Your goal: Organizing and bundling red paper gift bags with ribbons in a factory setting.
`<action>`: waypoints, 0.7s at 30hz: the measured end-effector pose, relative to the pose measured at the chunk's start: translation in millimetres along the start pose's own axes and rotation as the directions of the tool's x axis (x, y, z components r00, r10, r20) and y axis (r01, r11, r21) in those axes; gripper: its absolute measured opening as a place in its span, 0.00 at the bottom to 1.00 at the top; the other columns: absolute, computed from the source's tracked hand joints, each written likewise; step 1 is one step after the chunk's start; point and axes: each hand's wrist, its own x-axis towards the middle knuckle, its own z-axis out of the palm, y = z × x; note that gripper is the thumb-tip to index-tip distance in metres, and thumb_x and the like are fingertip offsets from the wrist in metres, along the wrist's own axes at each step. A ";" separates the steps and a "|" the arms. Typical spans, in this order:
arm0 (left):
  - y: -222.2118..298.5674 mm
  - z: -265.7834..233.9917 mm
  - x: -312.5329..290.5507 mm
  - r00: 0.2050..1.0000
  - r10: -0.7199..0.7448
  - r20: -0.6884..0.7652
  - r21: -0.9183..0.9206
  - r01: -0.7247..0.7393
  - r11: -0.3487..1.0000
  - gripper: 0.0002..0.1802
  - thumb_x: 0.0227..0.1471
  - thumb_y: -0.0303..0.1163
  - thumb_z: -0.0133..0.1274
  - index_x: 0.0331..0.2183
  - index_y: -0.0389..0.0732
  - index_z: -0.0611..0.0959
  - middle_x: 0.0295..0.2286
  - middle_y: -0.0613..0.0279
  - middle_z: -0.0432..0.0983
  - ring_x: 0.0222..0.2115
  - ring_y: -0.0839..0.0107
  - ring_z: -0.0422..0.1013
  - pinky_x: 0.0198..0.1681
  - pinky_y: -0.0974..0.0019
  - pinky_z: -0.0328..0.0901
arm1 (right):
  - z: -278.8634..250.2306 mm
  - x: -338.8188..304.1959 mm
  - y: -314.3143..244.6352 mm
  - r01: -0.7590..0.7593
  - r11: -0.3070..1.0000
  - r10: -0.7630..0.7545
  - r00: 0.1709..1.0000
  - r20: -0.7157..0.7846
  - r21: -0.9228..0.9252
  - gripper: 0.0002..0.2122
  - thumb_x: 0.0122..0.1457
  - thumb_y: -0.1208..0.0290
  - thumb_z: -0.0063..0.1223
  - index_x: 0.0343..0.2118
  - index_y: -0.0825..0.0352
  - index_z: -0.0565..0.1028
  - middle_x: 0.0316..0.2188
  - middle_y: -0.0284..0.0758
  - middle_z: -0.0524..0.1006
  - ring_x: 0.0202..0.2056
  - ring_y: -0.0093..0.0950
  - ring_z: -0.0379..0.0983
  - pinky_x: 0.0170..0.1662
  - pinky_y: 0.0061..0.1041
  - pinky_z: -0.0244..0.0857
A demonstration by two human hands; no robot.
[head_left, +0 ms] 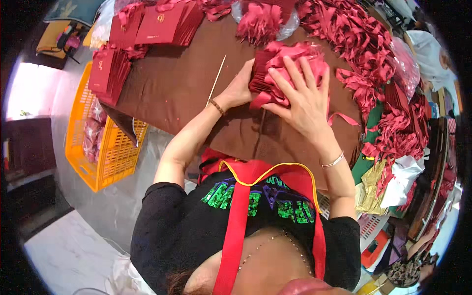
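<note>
A stack of dark red cards with pink-red ribbon bows point(290, 59) lies on the brown tabletop point(177, 83) in front of me. My left hand point(240, 88) grips the stack's left side, fingers curled round its edge. My right hand point(304, 96) lies flat on top of the stack with fingers spread, pressing on the ribbons. A loose ribbon end point(343, 118) trails out by my right wrist. A thin wooden stick point(216, 78) lies on the table just left of my left hand.
Stacks of dark red folded cards point(164, 22) sit at the table's far left. Heaps of red ribbon bows point(359, 39) run along the far and right side. A yellow plastic crate point(105, 152) stands on the floor at the left. Another person point(432, 54) sits far right.
</note>
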 end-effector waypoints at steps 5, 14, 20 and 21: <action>-7.9 -6.8 3.3 0.994 0.081 0.070 -0.053 -0.077 0.996 0.48 0.38 0.33 0.62 0.55 0.39 0.51 0.52 0.54 0.53 0.54 0.66 0.53 0.57 0.62 0.50 | -2.6 9.9 0.6 0.006 0.998 0.001 0.994 0.108 -0.066 0.39 0.40 0.40 0.52 0.57 0.51 0.58 0.61 0.35 0.48 0.62 0.37 0.39 0.58 0.55 0.25; -25.3 6.2 2.0 1.000 0.018 0.012 -0.187 -0.015 0.982 0.48 0.37 0.30 0.63 0.54 0.38 0.51 0.52 0.53 0.55 0.53 0.66 0.55 0.56 0.61 0.53 | -12.2 19.2 2.4 0.082 0.994 -0.069 0.985 0.158 -0.075 0.39 0.42 0.37 0.49 0.57 0.53 0.58 0.61 0.35 0.48 0.62 0.38 0.38 0.56 0.59 0.25; -19.3 11.9 2.2 1.000 0.025 -0.013 -0.086 -0.026 0.996 0.45 0.36 0.27 0.62 0.53 0.37 0.53 0.51 0.49 0.57 0.52 0.63 0.58 0.54 0.61 0.56 | 2.4 20.8 -4.4 0.122 0.992 -0.126 0.976 0.175 0.034 0.37 0.43 0.37 0.47 0.55 0.51 0.61 0.60 0.32 0.50 0.62 0.38 0.38 0.55 0.62 0.25; -14.3 11.6 3.6 0.997 0.065 -0.045 0.012 -0.065 0.998 0.46 0.36 0.26 0.62 0.53 0.37 0.53 0.50 0.48 0.57 0.51 0.62 0.58 0.53 0.61 0.57 | 2.2 21.6 -2.0 0.128 0.991 -0.135 0.976 0.173 0.046 0.36 0.43 0.37 0.47 0.55 0.51 0.61 0.60 0.32 0.51 0.62 0.39 0.38 0.54 0.63 0.24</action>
